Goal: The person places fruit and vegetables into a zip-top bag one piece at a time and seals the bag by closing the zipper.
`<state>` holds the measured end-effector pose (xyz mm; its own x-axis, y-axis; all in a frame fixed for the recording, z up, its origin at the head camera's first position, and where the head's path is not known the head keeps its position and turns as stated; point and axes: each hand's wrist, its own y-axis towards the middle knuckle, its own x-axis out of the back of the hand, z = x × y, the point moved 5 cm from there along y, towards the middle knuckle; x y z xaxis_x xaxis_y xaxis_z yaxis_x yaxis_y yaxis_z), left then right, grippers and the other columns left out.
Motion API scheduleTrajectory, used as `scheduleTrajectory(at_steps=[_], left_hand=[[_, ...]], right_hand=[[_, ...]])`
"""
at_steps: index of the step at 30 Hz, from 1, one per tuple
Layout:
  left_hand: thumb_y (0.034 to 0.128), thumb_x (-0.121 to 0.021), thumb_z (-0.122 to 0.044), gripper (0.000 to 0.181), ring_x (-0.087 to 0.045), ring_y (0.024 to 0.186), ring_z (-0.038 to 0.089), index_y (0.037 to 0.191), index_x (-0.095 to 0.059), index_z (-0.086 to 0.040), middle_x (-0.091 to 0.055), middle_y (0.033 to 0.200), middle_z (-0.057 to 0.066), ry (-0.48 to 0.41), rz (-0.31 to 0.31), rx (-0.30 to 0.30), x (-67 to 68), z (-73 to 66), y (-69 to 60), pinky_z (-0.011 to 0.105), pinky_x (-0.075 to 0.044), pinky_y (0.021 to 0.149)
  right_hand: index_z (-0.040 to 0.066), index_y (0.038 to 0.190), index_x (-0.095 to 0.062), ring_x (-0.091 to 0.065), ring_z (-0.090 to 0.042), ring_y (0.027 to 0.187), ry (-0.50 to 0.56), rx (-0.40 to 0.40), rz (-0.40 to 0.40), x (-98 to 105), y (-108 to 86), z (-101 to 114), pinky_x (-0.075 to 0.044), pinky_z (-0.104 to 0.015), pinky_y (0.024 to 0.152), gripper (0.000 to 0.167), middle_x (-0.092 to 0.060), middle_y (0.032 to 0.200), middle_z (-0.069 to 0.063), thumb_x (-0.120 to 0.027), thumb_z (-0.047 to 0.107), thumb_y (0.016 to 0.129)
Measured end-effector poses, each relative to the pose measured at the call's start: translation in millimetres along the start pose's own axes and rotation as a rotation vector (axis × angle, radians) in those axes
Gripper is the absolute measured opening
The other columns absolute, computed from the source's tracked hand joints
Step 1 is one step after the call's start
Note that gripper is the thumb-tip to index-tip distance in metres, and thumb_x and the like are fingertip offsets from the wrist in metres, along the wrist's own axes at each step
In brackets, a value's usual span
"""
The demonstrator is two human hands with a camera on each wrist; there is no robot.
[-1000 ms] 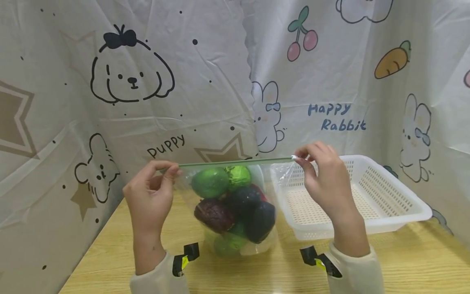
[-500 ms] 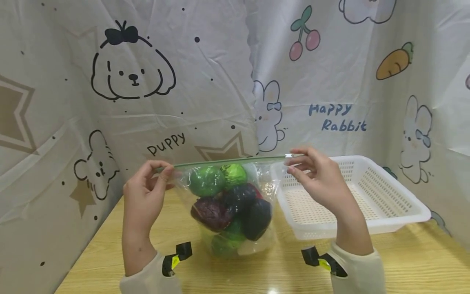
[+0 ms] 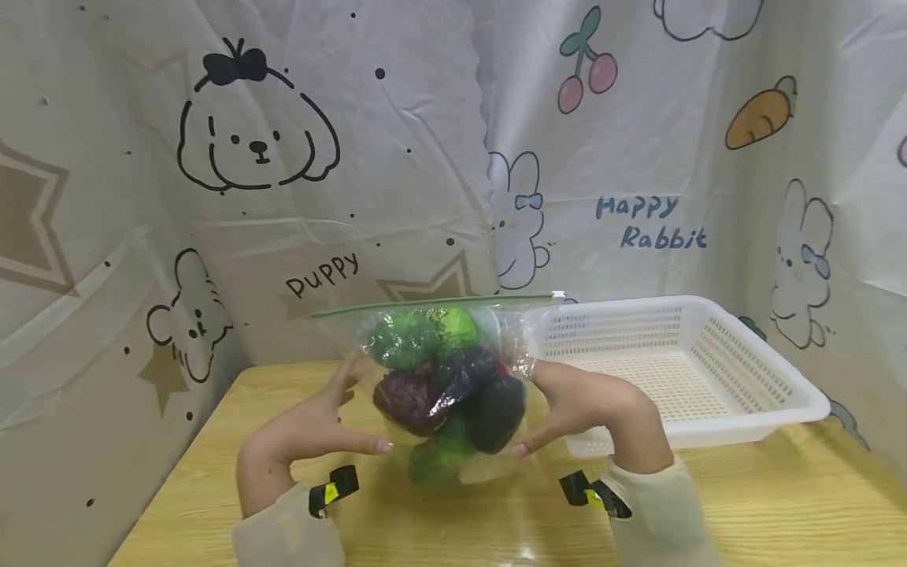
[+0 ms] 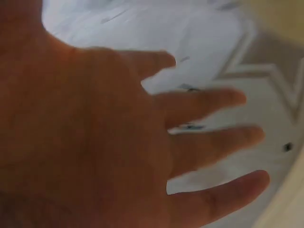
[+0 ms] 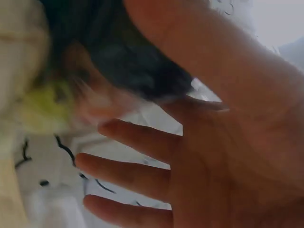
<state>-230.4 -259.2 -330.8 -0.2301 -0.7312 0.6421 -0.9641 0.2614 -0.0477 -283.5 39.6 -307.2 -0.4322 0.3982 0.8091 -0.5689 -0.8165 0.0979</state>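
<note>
A clear zip bag [image 3: 489, 480] stands upright on the table, full of green, purple and near-black rounded produce. Its green zip strip [image 3: 425, 305] runs along the top, with a white slider [image 3: 558, 294] at the right end. On the bag's left side is my left hand [image 3: 305, 429], thumb pointing inward and fingers behind the bag's edge. My right hand [image 3: 588, 398] mirrors it on the right. Whether either hand touches the plastic, I cannot tell. In the wrist views, the left hand [image 4: 118, 137] and right hand [image 5: 223, 156] have straight, spread fingers.
A white perforated basket [image 3: 751, 426] sits to the right of the bag, its near-left corner behind my right hand. Printed cloth [image 3: 397, 205] walls in the wooden table [image 3: 205, 472] at the back and sides.
Both hands have let go of the bag's top strip and moved down to its sides, with fingers spread. The slider remains at the right end. The bag stands nearly where it was.
</note>
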Motion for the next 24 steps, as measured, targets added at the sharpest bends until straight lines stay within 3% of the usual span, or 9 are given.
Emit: scheduleTrajectory(at_steps=[4, 7, 9, 12, 16, 17, 20, 23, 24], left_hand=[[0.0772, -0.091, -0.022, 0.115, -0.033, 0.146, 0.043, 0.162, -0.015, -0.011, -0.035, 0.159, 0.024, -0.164, 0.112, -0.138, -23.6, -3.8, 29.9, 0.062, -0.028, 0.118], [0.0747, -0.091, -0.008, 0.101, -0.046, 0.139, 0.033, 0.157, -0.032, -0.014, -0.051, 0.150, 0.013, -0.267, 0.095, -0.260, -30.2, -7.9, 45.5, 0.054, -0.034, 0.117], [0.0742, -0.091, -0.007, 0.099, -0.048, 0.138, 0.032, 0.156, -0.034, -0.015, -0.052, 0.149, 0.011, -0.267, 0.025, -0.278, -28.6, -7.9, 49.7, 0.052, -0.037, 0.116], [0.0826, -0.086, -0.016, 0.095, -0.046, 0.138, 0.040, 0.158, -0.028, -0.016, -0.046, 0.153, 0.019, -0.223, -0.057, -0.201, -25.0, -5.7, 49.4, 0.052, -0.050, 0.103], [0.0985, -0.067, -0.040, 0.096, -0.040, 0.140, 0.050, 0.164, -0.001, -0.015, -0.028, 0.160, 0.030, -0.205, -0.107, 0.006, -22.9, -3.7, 46.9, 0.052, -0.059, 0.088], [0.1003, -0.063, -0.044, 0.099, -0.040, 0.140, 0.050, 0.163, 0.007, -0.015, -0.022, 0.162, 0.030, -0.197, -0.111, 0.048, -23.5, -3.8, 46.6, 0.054, -0.058, 0.091], [0.1002, -0.059, -0.052, 0.106, -0.030, 0.144, 0.051, 0.160, 0.017, -0.008, -0.006, 0.166, 0.028, -0.154, -0.085, 0.098, -27.9, -8.0, 47.3, 0.062, -0.041, 0.110], [0.0961, -0.066, -0.051, 0.112, -0.021, 0.148, 0.051, 0.161, 0.012, -0.004, -0.003, 0.167, 0.026, -0.077, -0.043, 0.104, -33.4, -10.9, 48.0, 0.065, -0.025, 0.118], [0.0944, -0.068, -0.051, 0.113, -0.018, 0.148, 0.052, 0.161, 0.009, -0.003, -0.006, 0.166, 0.028, -0.063, -0.032, 0.116, -35.0, -11.0, 47.8, 0.067, -0.023, 0.117]], right_hand=[[0.003, 0.160, -0.026, -0.031, -0.034, 0.149, 0.029, -0.001, -0.001, -8, 13.9, -2, -0.026, -0.052, 0.122, 0.109, -0.032, 0.163, -0.016, -0.090, 0.035, 0.077], [0.002, 0.162, -0.010, -0.023, -0.035, 0.152, 0.108, 0.026, -0.025, -9, 19.3, -3, -0.022, -0.052, 0.123, 0.115, -0.018, 0.167, -0.017, -0.087, 0.030, 0.081], [0.002, 0.162, -0.008, -0.029, -0.038, 0.149, 0.167, 0.040, -0.045, -8, 20.7, -3, -0.028, -0.052, 0.121, 0.110, -0.019, 0.167, -0.018, -0.083, 0.027, 0.085], [0.005, 0.162, -0.011, -0.044, -0.040, 0.140, 0.234, 0.024, -0.093, -7, 23.6, -5, -0.042, -0.051, 0.113, 0.094, -0.031, 0.161, -0.022, -0.072, 0.027, 0.095], [0.004, 0.156, -0.023, -0.064, -0.038, 0.112, 0.223, -0.073, -0.182, -5, 30.8, -10, -0.058, -0.048, 0.091, 0.066, -0.050, 0.142, -0.027, -0.052, 0.036, 0.106], [0.002, 0.155, -0.024, -0.063, -0.040, 0.114, 0.204, -0.092, -0.203, -5, 32.7, -10, -0.057, -0.050, 0.092, 0.065, -0.050, 0.142, -0.029, -0.050, 0.038, 0.108], [-0.005, 0.157, -0.018, -0.052, -0.047, 0.130, 0.123, -0.147, -0.224, -9, 35.8, -12, -0.047, -0.055, 0.106, 0.072, -0.037, 0.152, -0.034, -0.050, 0.037, 0.108], [-0.006, 0.158, -0.018, -0.032, -0.049, 0.144, 0.000, -0.184, -0.199, -16, 36.1, -12, -0.030, -0.059, 0.118, 0.078, -0.024, 0.158, -0.036, -0.059, 0.032, 0.104], [-0.005, 0.159, -0.021, -0.030, -0.051, 0.145, -0.035, -0.196, -0.181, -19, 35.9, -12, -0.030, -0.061, 0.117, 0.078, -0.021, 0.159, -0.037, -0.062, 0.031, 0.103]])
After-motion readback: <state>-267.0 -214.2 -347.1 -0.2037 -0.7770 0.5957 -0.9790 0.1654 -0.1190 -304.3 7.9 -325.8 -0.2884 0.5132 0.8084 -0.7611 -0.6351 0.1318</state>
